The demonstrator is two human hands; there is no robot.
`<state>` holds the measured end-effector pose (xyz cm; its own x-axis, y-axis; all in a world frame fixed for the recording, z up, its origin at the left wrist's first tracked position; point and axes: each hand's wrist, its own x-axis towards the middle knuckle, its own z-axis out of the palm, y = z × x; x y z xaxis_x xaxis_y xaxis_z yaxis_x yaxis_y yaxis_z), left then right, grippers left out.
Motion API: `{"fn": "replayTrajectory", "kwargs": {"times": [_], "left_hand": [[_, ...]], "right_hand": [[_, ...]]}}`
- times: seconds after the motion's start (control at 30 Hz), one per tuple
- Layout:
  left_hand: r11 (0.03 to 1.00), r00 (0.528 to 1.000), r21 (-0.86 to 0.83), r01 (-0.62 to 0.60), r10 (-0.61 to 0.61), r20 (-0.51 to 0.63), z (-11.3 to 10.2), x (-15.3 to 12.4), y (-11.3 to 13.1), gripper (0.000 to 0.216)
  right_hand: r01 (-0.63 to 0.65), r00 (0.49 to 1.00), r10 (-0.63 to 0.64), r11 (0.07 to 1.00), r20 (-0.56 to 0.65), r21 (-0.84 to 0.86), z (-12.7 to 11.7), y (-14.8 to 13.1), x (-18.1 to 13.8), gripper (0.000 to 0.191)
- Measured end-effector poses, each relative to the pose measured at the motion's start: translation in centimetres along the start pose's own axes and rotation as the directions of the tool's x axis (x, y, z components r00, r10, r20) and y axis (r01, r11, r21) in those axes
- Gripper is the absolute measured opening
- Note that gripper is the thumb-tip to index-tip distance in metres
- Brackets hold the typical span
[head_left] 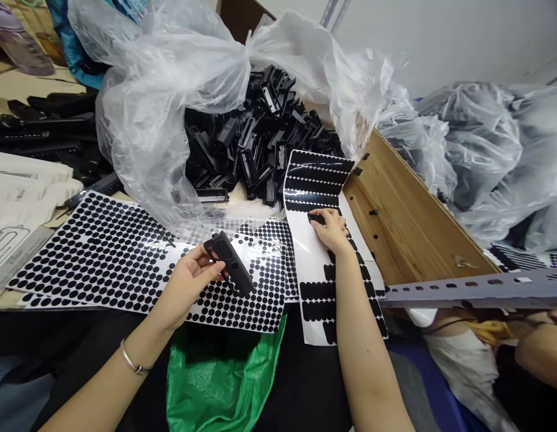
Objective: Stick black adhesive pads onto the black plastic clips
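A long black plastic part [235,267] with recesses in its face is held by my left hand [192,279], thumb on one side and fingers behind. It hovers over a white sheet of round black stickers [125,258]. On the right lies a second sheet with rows of black rounded stickers [318,300], its far end curling up against the pile. My right hand [330,231] touches this sheet, fingertips pinched at a small black sticker [317,218] near the bare white area. Whether the sticker is lifted off the backing cannot be made out.
Behind the sheets, a heap of black plastic parts [246,144] spills from a clear plastic bag [165,108]. A wooden board [404,222] with a perforated metal edge [440,291] stands at right. Below the table edge hangs a green bag [219,384]. Printed cardboard [17,216] lies left.
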<state>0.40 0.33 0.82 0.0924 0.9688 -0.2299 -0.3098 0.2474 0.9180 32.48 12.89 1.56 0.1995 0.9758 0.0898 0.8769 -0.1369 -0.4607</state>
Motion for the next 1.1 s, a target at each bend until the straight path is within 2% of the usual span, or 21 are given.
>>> {"fn": "replayTrajectory", "kwargs": {"times": [0.2,0.33,0.4,0.47,0.53,0.6,0.67,0.73,0.8,0.9,1.1], "left_hand": [[1.0,1.0,0.005,0.001,-0.001,0.006,0.0,0.3,-0.5,0.038],[1.0,1.0,0.013,0.002,-0.002,0.015,0.0,0.4,-0.5,0.036],[1.0,1.0,0.019,0.012,-0.012,0.026,0.1,0.4,-0.3,0.035],[0.999,0.999,0.022,0.025,-0.026,0.045,0.2,0.3,-0.2,0.031],[1.0,0.997,0.02,0.025,-0.026,0.067,0.3,0.2,0.0,0.025],[1.0,0.995,0.019,0.017,-0.019,0.096,0.4,0.1,0.2,0.019],[0.999,0.99,0.024,0.028,-0.031,0.137,0.4,0.0,0.4,0.016],[0.998,0.979,0.029,0.055,-0.06,0.194,0.3,0.0,0.6,0.016],[0.996,0.965,0.036,0.081,-0.087,0.249,0.0,0.1,0.7,0.019],[0.992,0.947,0.06,0.108,-0.121,0.296,-0.5,0.2,0.7,0.022],[0.987,0.941,0.109,0.117,-0.145,0.306,-0.9,0.1,0.9,0.022]], "right_hand": [[0.022,0.995,-0.015,0.998,-0.097,0.066,1.0,-0.5,0.1,0.006],[0.083,0.976,-0.056,0.989,-0.21,0.123,0.2,-1.2,-0.4,0.008],[0.158,0.954,-0.085,0.958,-0.286,0.24,-0.9,-2.0,-1.3,0.008],[0.246,0.943,-0.104,0.857,-0.316,0.452,-2.2,-3.5,-3.1,0.009],[0.269,0.961,-0.16,0.741,-0.228,0.615,-3.1,-5.6,-5.7,0.008],[0.188,0.961,-0.275,0.693,0.014,0.697,-3.5,-8.0,-8.4,0.008],[0.051,0.882,-0.385,0.653,0.273,0.756,-3.1,-10.2,-10.5,0.012],[-0.083,0.809,-0.418,0.614,0.413,0.785,-2.3,-11.6,-11.7,0.012],[-0.194,0.776,-0.411,0.566,0.478,0.801,-1.5,-12.3,-12.0,0.012],[-0.312,0.761,-0.373,0.507,0.531,0.803,-0.9,-12.5,-11.9,0.016],[-0.342,0.763,-0.35,0.494,0.543,0.799,-1.1,-12.8,-12.2,0.014]]}}
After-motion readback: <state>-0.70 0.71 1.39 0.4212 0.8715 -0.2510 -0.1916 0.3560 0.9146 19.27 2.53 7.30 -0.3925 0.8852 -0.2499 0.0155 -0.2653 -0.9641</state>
